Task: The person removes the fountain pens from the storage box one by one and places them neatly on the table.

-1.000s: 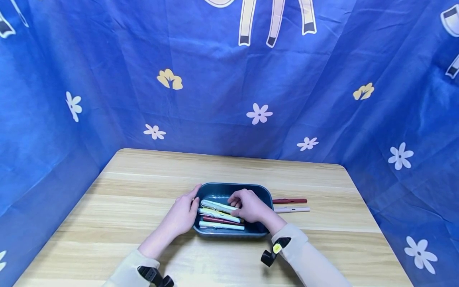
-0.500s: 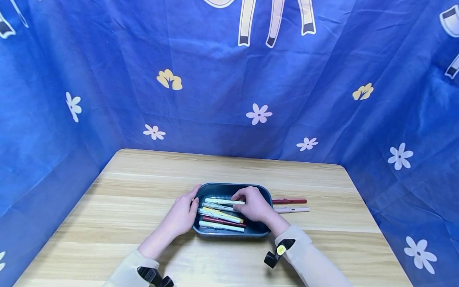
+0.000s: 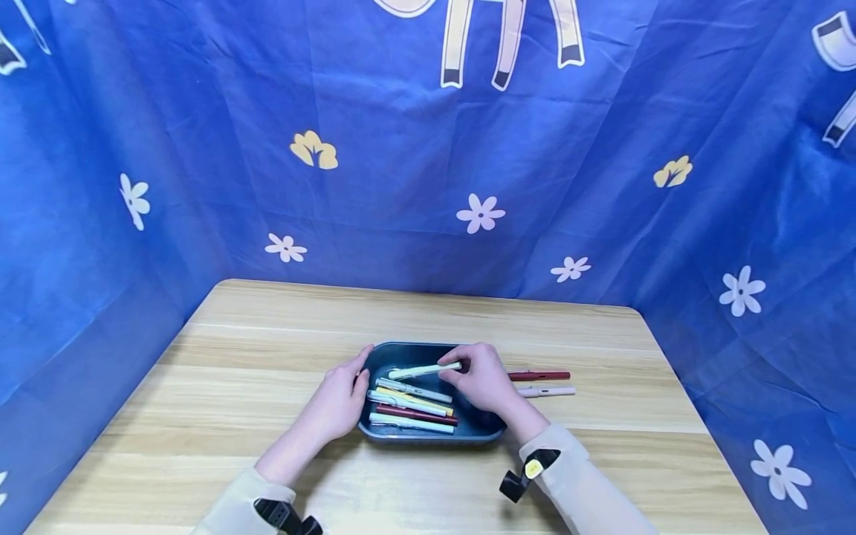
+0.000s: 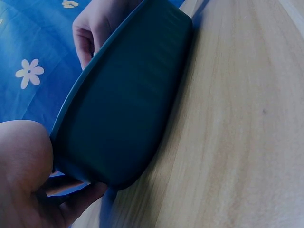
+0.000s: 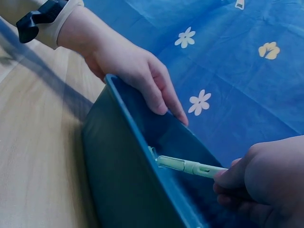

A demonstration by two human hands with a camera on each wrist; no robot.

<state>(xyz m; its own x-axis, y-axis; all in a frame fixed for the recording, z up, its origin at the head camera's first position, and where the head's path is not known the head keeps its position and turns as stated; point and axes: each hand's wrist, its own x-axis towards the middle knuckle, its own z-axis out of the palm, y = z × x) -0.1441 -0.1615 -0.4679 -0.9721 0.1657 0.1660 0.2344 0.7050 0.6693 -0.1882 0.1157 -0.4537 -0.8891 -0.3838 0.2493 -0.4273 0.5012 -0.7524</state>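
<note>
A dark teal plastic box (image 3: 435,440) stands on the table. My left hand (image 3: 342,395) holds its left end, with the fingers along the wall and the thumb at the rim. Over the box's back right part, my right hand (image 3: 478,377) pinches a pale green pen (image 5: 190,166) by one end between thumb and fingers. That pen slants, its far end low and to the left. In front of it several pens lie roughly side by side in the box: a grey one (image 3: 414,391), a yellow one partly covered, a dark red one (image 3: 417,414) and pale ones (image 3: 409,423).
Right of the box a dark red pen (image 3: 540,376) and a pale lilac pen (image 3: 548,391) lie on the wooden table (image 3: 267,357); their left ends are hidden. A blue patterned cloth (image 3: 401,148) hangs behind and at both sides.
My right hand has moved back and slightly right. It has drawn the pale green pen away from the other pens and tilted it. My left hand has stayed on the box.
</note>
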